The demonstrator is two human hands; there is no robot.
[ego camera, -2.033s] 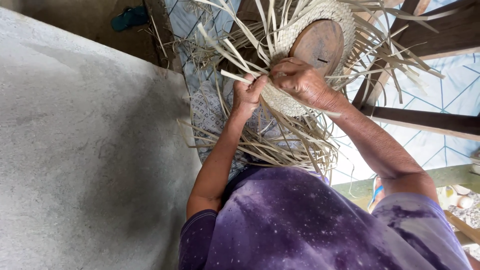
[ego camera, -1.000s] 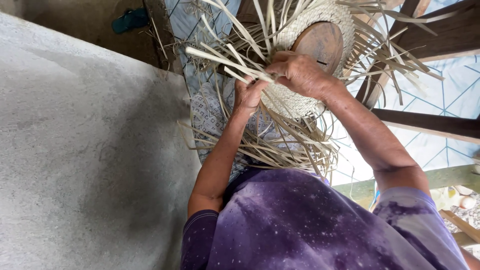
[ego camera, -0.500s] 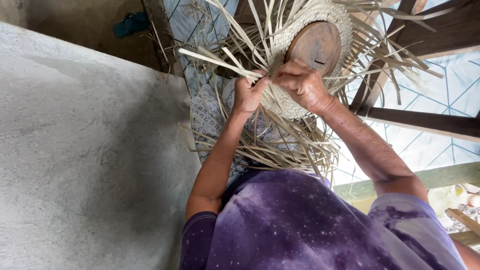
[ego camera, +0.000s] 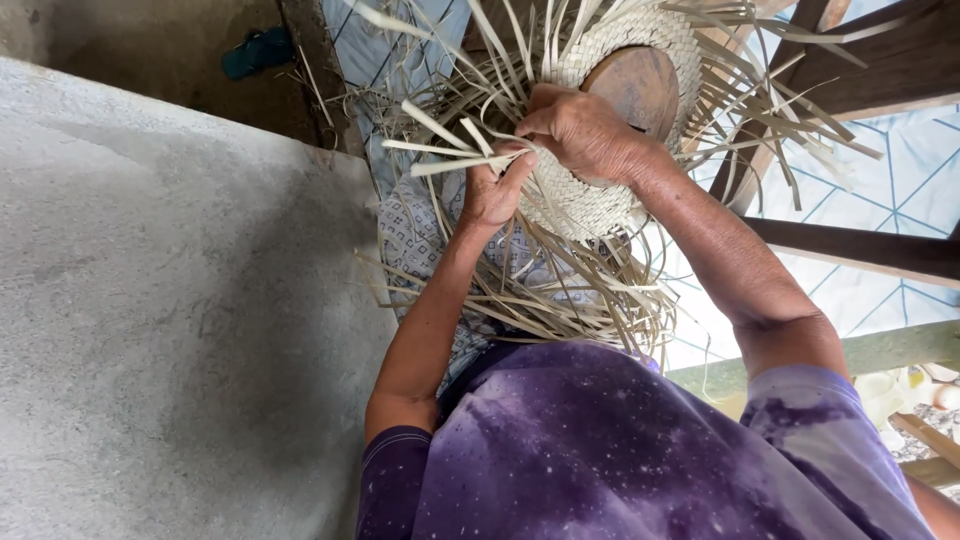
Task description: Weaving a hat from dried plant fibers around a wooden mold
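Top centre: one half-woven straw hat [ego camera: 590, 200] on one round wooden block [ego camera: 632, 88], left hand [ego camera: 492, 192] and right hand [ego camera: 585, 132] both pinching loose strips [ego camera: 440, 148].

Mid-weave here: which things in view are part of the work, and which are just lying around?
In the work:
left hand pinching pale loose strips
right hand on the woven straw piece
round wooden form inside it

Lying about:
blue sandal
grey concrete slab
dark wooden beams

Woven straw hat [ego camera: 585, 195]: pale cream, plaited weave, loose strips [ego camera: 440, 150] same cream. Wooden form [ego camera: 635, 85]: reddish brown. Shirt [ego camera: 620, 450]: purple, speckled white. Cloth [ego camera: 410, 235]: white with small grey print. Wall [ego camera: 150, 300]: mottled grey. Sandal [ego camera: 258, 50]: teal.
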